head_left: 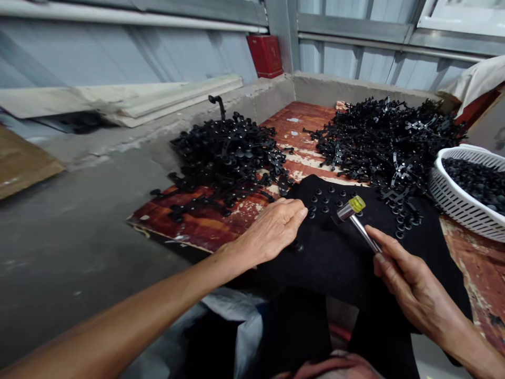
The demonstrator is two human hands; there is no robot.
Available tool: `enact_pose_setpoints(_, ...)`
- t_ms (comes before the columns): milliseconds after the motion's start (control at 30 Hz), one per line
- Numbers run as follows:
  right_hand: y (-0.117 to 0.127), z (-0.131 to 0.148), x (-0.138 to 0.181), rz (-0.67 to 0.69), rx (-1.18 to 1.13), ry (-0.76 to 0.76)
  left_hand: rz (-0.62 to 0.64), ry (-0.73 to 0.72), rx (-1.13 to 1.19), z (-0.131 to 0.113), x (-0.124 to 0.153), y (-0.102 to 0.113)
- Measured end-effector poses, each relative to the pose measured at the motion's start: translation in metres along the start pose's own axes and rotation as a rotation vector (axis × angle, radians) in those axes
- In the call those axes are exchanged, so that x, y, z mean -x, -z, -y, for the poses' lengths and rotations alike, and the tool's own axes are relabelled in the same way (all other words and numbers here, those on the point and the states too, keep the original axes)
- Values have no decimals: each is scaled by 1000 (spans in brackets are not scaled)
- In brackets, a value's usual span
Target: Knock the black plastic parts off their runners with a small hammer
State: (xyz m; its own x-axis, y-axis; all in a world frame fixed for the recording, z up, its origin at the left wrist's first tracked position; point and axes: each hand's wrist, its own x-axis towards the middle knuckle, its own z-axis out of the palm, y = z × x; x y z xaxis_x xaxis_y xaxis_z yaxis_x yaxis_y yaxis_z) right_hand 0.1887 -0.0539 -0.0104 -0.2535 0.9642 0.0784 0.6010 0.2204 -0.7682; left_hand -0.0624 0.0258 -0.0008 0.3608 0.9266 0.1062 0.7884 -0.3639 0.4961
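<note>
My right hand [410, 281] grips the metal handle of a small mallet [357, 218], whose head has a translucent yellow face. The mallet head is over a black cloth [327, 252] at the table's near edge. To its left, my left hand [278, 226] is closed, thumb against curled fingers; anything inside is hidden. Several small round black plastic parts [325, 200] stand in loose rows on the cloth just past my left hand. A few more lie by its wrist side, and a cluster of round parts [401, 218] sits farther right.
A heap of black jointed parts [232, 152] is at the left, and a larger heap [386, 137] at the back right. A white slotted basket [453, 184] of small black pieces stands at the right. A concrete ledge [272, 95] borders the worn red tabletop [298, 118]. A red tin [266, 57] sits in the corner.
</note>
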Motion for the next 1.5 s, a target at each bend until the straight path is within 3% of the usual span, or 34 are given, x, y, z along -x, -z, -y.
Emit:
enact_pose_setpoints(533, 0, 0, 1, 6, -1, -12, -27, -14, -20, -2, 1, -1)
enact_pose_setpoints(800, 1, 1, 1, 7, 20, -5, -46, -49, -150, -1, 0, -5)
enact_pose_setpoints(1100, 1, 1, 1, 16, 11, -17, 103, 74, -148, -3, 1, 3)
enact_pose_setpoints(1500, 1, -1, 3, 13, -6, -20, 6, -12, -116, 2, 9, -3)
